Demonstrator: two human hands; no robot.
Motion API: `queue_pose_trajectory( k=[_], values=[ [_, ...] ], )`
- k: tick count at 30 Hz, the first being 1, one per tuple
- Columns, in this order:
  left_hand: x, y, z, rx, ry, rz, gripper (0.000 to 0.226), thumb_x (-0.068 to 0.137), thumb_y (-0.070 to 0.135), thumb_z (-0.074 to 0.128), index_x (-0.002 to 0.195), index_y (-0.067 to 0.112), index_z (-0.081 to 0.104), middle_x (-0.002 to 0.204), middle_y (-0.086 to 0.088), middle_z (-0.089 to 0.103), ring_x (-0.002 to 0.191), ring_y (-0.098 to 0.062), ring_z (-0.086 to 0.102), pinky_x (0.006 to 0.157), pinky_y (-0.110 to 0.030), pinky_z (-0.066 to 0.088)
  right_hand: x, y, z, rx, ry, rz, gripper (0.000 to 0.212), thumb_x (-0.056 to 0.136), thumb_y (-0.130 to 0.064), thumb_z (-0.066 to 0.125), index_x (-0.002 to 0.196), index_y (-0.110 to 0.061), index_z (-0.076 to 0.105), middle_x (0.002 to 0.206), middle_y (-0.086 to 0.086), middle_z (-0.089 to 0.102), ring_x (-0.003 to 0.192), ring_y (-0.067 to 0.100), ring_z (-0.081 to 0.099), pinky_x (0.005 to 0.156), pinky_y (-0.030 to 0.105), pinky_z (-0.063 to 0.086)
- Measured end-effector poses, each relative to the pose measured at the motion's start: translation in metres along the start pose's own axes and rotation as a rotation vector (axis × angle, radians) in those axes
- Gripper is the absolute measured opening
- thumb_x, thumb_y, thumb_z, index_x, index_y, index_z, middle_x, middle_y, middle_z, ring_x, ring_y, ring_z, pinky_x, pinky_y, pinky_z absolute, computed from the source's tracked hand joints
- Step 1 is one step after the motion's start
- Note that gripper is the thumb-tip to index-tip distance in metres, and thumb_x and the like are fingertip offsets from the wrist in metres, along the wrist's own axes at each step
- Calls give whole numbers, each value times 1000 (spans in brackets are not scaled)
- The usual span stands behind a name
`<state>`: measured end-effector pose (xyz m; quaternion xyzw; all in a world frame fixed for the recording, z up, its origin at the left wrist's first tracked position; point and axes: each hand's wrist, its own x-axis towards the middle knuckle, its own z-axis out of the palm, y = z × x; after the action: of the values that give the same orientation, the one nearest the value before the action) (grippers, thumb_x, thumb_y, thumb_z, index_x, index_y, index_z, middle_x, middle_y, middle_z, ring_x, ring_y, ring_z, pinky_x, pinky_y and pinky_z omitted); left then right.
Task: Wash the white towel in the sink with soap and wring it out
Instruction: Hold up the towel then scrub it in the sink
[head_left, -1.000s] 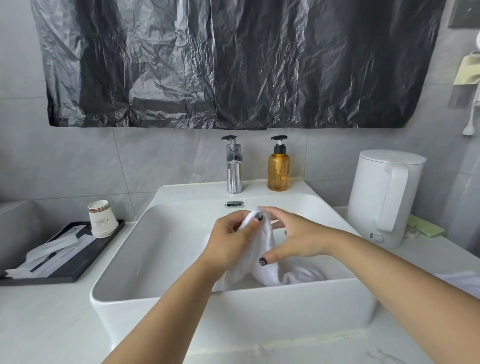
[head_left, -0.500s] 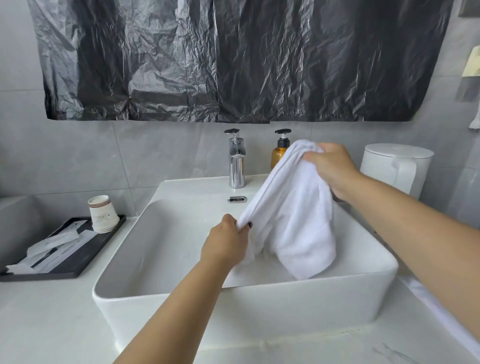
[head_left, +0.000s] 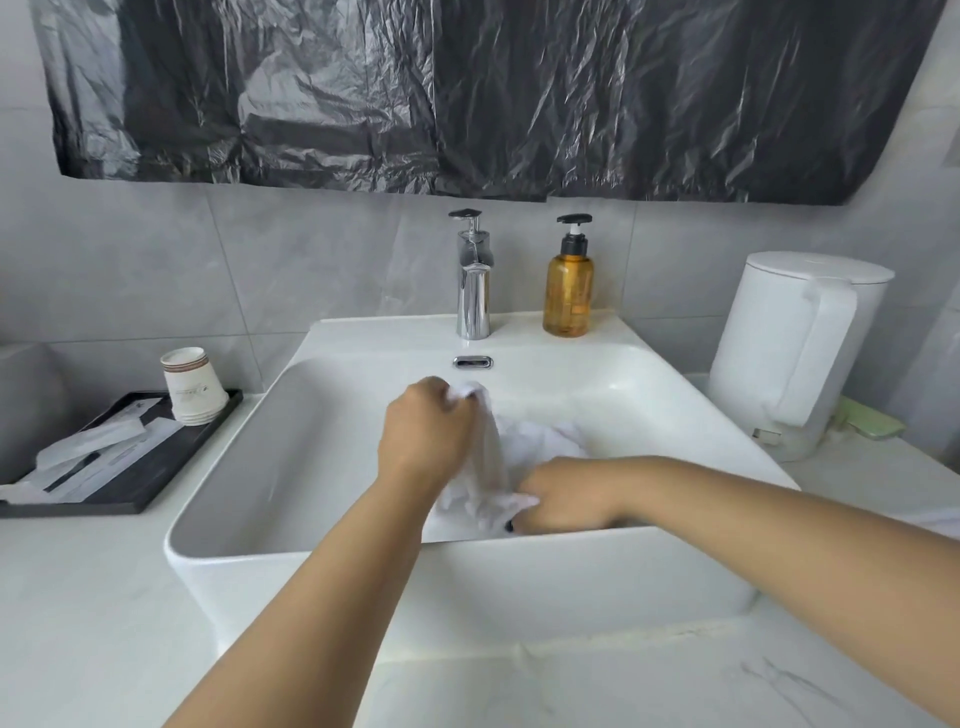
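White cotton towel (head_left: 524, 441) bunches in both fists, left hand (head_left: 423, 434) and right hand (head_left: 566, 501); rub the folds together low inside the white ceramic sink (head_left: 322, 415).

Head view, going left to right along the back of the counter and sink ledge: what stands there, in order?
Black tray → stacked paper cups → chrome faucet → amber soap pump bottle → white electric kettle → pale green item partly hidden behind the kettle.

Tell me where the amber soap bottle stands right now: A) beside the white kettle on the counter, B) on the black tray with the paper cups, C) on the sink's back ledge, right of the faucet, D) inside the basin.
C: the amber soap bottle stands upright on the back ledge of the sink, just right of the chrome faucet.
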<state>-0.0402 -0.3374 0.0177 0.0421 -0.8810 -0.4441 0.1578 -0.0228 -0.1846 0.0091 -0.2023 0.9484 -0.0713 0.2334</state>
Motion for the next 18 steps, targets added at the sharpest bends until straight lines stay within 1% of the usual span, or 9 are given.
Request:
queue_pose_trajectory(
  k=[2, 4, 6, 7, 10, 13, 14, 16, 18],
  values=[
    [-3, -2, 4, 155, -115, -3, 32, 92, 28, 48, 65, 13, 44, 64, 0, 46, 58, -19, 40, 56, -29, 33, 13, -3, 3, -66, -23, 50, 24, 97, -25, 47, 101, -11, 66, 93, 0, 64, 88, 21, 53, 78, 31, 41],
    [-2, -7, 7, 266, -225, -30, 30, 94, 31, 47, 71, 12, 49, 73, -2, 54, 68, -22, 47, 61, -28, 35, 27, -2, -4, -31, 53, 130, 30, 97, -23, 53, 120, -7, 61, 116, 11, 64, 90, 21, 48, 79, 32, 39],
    [-1, -10, 9, 378, -350, -46, 25, 96, 33, 47, 85, 12, 56, 100, -7, 62, 89, -25, 53, 73, -25, 38, 42, 8, -10, -36, 127, 189, 32, 96, -20, 53, 126, -8, 59, 124, 13, 61, 93, 22, 50, 80, 33, 40],
    [-1, -9, 9, 400, -399, -63, 22, 96, 33, 49, 93, 13, 58, 113, -6, 59, 97, -25, 52, 77, -24, 37, 48, 12, -14, -46, 141, 219, 32, 95, -18, 53, 126, -11, 60, 124, 11, 61, 97, 22, 54, 81, 33, 41],
    [1, -7, 9, 414, -503, -119, 41, 89, 40, 54, 117, 10, 58, 113, -3, 53, 104, -23, 53, 82, -24, 36, 70, 30, -14, -141, 170, 302, 30, 91, -21, 52, 117, -24, 66, 121, -1, 63, 108, 21, 59, 93, 34, 48],
    [2, -9, 12, 456, -499, -59, 40, 104, 35, 41, 120, 5, 62, 114, -13, 64, 115, -30, 59, 88, -30, 42, 76, 32, -11, -197, 170, 357, 29, 87, -22, 53, 114, -27, 64, 116, -3, 62, 106, 21, 59, 89, 37, 52],
    [2, -10, 12, 432, -491, -57, 43, 106, 35, 37, 120, 4, 64, 113, -13, 65, 114, -30, 60, 87, -29, 42, 73, 30, -13, -224, 162, 343, 25, 85, -21, 54, 108, -27, 63, 108, -4, 63, 100, 20, 61, 85, 34, 53],
    [2, -10, 13, 400, -463, -71, 48, 106, 35, 31, 117, 3, 65, 118, -15, 66, 113, -30, 59, 83, -27, 39, 62, 26, -17, -101, 139, 355, 7, 80, -19, 58, 86, -22, 56, 81, -2, 62, 77, 18, 61, 71, 24, 48],
    [2, -4, 10, 307, -403, -93, 48, 107, 34, 28, 107, 2, 65, 120, -18, 65, 116, -32, 58, 82, -26, 36, 50, 26, -23, 156, 50, 281, 17, 82, -23, 66, 75, -23, 50, 72, -4, 53, 65, 10, 51, 63, 21, 42]
  ],
)
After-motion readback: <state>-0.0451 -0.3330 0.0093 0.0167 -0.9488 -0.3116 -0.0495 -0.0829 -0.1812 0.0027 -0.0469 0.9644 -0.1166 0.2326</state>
